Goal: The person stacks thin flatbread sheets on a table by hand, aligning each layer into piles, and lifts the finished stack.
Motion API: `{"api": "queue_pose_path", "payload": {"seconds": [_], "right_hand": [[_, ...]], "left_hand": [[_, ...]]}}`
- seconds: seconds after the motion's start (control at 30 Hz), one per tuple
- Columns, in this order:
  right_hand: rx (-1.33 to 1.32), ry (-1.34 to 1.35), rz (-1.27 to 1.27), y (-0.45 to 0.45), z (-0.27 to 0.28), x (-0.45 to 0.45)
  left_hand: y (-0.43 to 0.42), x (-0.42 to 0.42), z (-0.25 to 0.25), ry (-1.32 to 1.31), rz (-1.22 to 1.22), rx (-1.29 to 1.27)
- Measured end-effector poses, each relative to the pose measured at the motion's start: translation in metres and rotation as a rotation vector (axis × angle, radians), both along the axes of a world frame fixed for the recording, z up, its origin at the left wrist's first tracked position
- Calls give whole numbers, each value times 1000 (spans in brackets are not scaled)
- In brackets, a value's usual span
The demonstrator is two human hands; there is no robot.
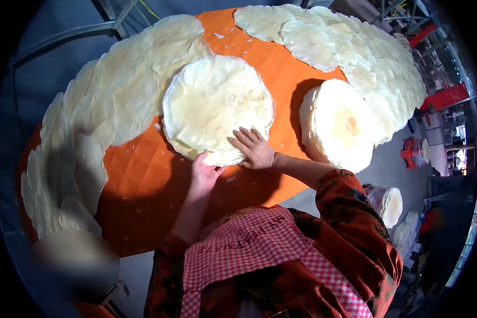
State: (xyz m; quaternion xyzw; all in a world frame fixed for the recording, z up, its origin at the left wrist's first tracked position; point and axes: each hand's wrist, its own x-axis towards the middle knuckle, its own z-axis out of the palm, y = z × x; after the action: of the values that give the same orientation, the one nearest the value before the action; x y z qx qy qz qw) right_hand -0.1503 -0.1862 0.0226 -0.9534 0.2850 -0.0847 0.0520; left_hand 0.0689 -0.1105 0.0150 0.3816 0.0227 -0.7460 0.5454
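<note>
Right hand (256, 152) on flat, round stack (217, 100)

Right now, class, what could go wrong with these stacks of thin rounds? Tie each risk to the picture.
The taller stack stands close to the right forearm, so a careless swing might topple it.
The left hand works at the middle stack's rim while the right hand lies on top; uneven pressure could crack a thin edge.
</note>
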Motion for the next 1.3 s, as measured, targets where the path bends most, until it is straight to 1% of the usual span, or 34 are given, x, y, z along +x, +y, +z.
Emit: {"api": "queue_pose_path", "payload": {"seconds": [0.03,0.1,0.13,0.17,0.2,0.23,0.27,0.33,0.37,0.4,0.43,0.47,0.53,0.57,0.6,0.63,0.67,0.7,0.73,0.77,0.8,0.83,0.87,0.9,0.93,1.0,1.03,1.07,1.13,1.17,1.2,1.27,1.3], "right_hand": [[-15,12,-9,4,2,3],[-50,44,-21,5,3,8],[-30,22,-23,5,1,11],[-12,-2,-31,3,-3,14],[4,-28,-38,1,0,19],[-79,-81,-35,0,11,25],[-98,-187,-8,-6,4,31],[-100,-129,-40,10,15,51],[-58,-10,-131,25,15,72],[-20,14,-166,49,41,98],[71,-79,-259,69,56,131],[231,-127,-342,86,79,169],[614,-194,-428,96,105,239],[880,-376,-327,97,103,263],[1179,-445,-317,98,97,289],[1297,-567,-191,98,96,297],[1280,-701,-163,99,79,295],[1098,-649,-187,94,92,273],[832,-605,-170,85,86,253],[641,-584,-40,74,66,228],[538,-448,3,79,61,205],[368,-356,232,85,46,185],[187,-95,337,103,45,168],[133,2,413,119,44,162],[71,95,491,129,43,160],[61,138,464,140,28,162],[55,158,444,142,23,163],[103,116,420,142,17,164],[205,32,371,138,16,173],[219,62,370,135,14,175],[253,26,370,135,16,177],[178,21,365,141,21,181],[156,29,375,146,20,185]], "left_hand": [[-4,2,-6,15,-11,-9],[-14,2,-15,-41,18,-121],[-17,1,-8,-67,34,-178],[-18,4,0,-39,65,-140],[-19,6,1,-77,57,-135],[-19,10,0,-117,51,-125],[-18,17,0,-161,47,-112],[-15,38,0,-223,89,-77],[-9,58,0,-212,116,-110],[-2,84,2,-194,101,-95],[17,110,36,-89,103,-208],[35,136,53,19,116,-377],[80,187,42,80,220,-312],[100,212,12,116,252,-392],[125,212,18,-69,259,-374],[135,217,14,-99,302,-388],[153,221,7,-127,346,-386],[171,223,-1,-152,397,-385],[185,217,17,-235,376,-243],[192,214,23,-168,368,-215],[195,213,22,-97,367,-193],[200,223,-12,-75,282,-243],[207,234,-43,-57,197,-292],[208,230,-36,-126,234,-172],[207,228,-30,-140,236,-152],[205,227,-23,-171,225,-112],[204,230,-31,-130,215,-185],[206,230,-32,-96,253,-179],[209,225,-12,-30,332,-164],[214,226,-14,-49,320,-133],[219,227,-14,-24,336,-133],[229,226,-11,28,372,-143],[234,220,-8,-323,415,-46]]}}
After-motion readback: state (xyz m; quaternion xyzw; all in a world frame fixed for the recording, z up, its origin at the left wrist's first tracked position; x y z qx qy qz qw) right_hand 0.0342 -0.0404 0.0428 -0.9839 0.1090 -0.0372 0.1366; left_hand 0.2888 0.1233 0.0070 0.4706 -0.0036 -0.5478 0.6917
